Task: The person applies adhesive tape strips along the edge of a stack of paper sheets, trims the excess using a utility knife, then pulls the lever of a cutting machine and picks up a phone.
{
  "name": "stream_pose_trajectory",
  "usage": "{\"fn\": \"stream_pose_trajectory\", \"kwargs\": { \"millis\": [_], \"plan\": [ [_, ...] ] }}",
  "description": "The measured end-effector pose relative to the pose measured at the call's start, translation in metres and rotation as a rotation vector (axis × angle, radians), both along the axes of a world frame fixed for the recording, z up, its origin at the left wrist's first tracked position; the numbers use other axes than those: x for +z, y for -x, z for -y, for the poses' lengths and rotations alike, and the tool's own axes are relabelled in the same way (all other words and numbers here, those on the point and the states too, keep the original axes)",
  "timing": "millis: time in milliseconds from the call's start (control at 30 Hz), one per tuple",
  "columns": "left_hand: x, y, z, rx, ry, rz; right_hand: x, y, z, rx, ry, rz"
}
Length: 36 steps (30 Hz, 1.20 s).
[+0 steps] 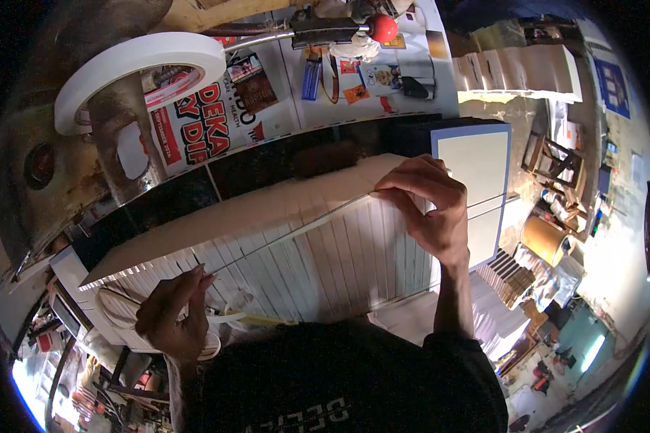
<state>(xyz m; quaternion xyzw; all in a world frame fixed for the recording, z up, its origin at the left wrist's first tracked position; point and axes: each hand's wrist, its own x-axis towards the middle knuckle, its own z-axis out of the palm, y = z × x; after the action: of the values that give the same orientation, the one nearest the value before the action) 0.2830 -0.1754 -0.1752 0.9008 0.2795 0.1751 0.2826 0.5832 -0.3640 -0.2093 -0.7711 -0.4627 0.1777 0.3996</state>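
A narrow white strip with a dark striped edge (325, 221) runs taut and slanting across a long row of pale book blocks (339, 260). My right hand (430, 206) pinches its upper right end between thumb and fingers. At the lower left, my left hand (172, 314) is closed, thumb against fingertips, where the strip's thin line ends. A loose white band (112, 303) curls around beside my left hand. Behind the row stands a long beige board or sheet (267, 209). Whether the strip touches the blocks, I cannot tell.
A big roll of white tape (141, 47) hangs at the upper left, near a metal rod with a red knob (381, 29). Printed sheets (267, 94) lie behind. Blue-edged cream boards (477, 166) stand right. More stacked blocks (520, 72) sit at the upper right.
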Motion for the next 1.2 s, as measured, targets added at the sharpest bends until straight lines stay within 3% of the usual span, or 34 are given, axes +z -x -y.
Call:
{"fn": "stream_pose_trajectory", "kwargs": {
  "millis": [267, 500, 667, 800, 900, 1000, 1200],
  "plan": [
    [-0.009, -0.003, -0.005, 0.192, 0.244, -0.132, 0.0, 0.002, 0.001, -0.002, -0.025, 0.081],
    [-0.009, 0.001, -0.009, 0.291, 0.487, -0.224, 0.011, -0.02, 0.005, 0.03, 0.17, 0.031],
    [-0.012, 0.002, -0.009, 0.329, 0.472, -0.239, 0.007, -0.028, 0.009, -0.029, 0.162, -0.241],
    [-0.008, 0.002, -0.011, 0.247, 0.394, -0.249, 0.008, -0.021, 0.001, 0.048, 0.109, -0.163],
    [-0.008, 0.003, -0.01, 0.275, 0.462, -0.2, 0.01, -0.014, -0.004, -0.039, 0.205, -0.147],
    [-0.012, 0.005, -0.009, 0.267, 0.422, -0.144, 0.009, -0.009, -0.011, 0.11, 0.142, 0.076],
    [-0.016, 0.003, -0.006, 0.332, 0.4, -0.121, 0.003, 0.01, -0.023, 0.137, 0.074, 0.062]
  ]
}}
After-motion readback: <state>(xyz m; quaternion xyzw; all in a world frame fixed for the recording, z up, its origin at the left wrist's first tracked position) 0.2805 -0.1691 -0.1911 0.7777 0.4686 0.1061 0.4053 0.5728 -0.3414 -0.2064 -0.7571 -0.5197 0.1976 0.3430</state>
